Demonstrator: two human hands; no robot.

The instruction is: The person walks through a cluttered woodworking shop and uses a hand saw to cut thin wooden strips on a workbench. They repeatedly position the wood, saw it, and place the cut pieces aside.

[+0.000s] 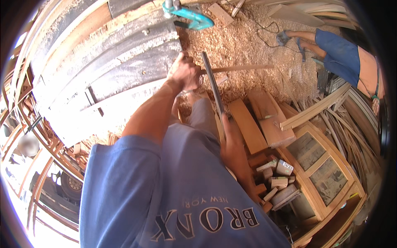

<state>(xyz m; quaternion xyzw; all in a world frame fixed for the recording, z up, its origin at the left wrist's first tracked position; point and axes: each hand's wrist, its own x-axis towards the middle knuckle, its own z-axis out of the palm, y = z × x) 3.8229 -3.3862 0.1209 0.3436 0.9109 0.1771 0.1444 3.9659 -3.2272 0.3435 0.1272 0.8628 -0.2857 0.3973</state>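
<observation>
My left hand (184, 73) is closed at the right end of the workbench (124, 53), its fingers wrapped round the near end of a thin wooden strip (244, 67). That strip sticks out to the right over the shavings. My right hand (231, 138), lower and to the right, grips the lower end of a long, narrow, dark grey metal bar (213, 80). The bar slants up to the left, and its upper part crosses in front of the strip. Whether the two touch cannot be made out.
A turquoise clamp-like tool (192, 20) sits at the bench's far end. Wood shavings (231, 45) cover the floor. To the right are boards (248, 126), a wooden frame with panes (318, 165), offcuts (279, 180) and stacked strips (347, 124). Another person (343, 58) is at the far right.
</observation>
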